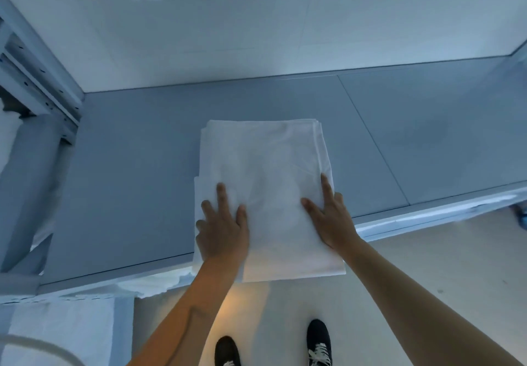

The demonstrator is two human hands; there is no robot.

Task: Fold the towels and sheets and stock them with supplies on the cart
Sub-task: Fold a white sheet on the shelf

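Note:
A white folded sheet (265,171) lies on the grey shelf board (137,171), its near end hanging a little over the front edge. My left hand (224,230) rests flat on the sheet's near left part, fingers spread. My right hand (330,217) lies flat on its near right edge, fingers apart. Neither hand grips the cloth.
A white wall rises behind the shelf. A metal rack post (42,80) stands at the left with white linen (11,137) beyond it. More white cloth (57,334) sits at the lower left. My black shoes (318,343) stand on the pale floor below.

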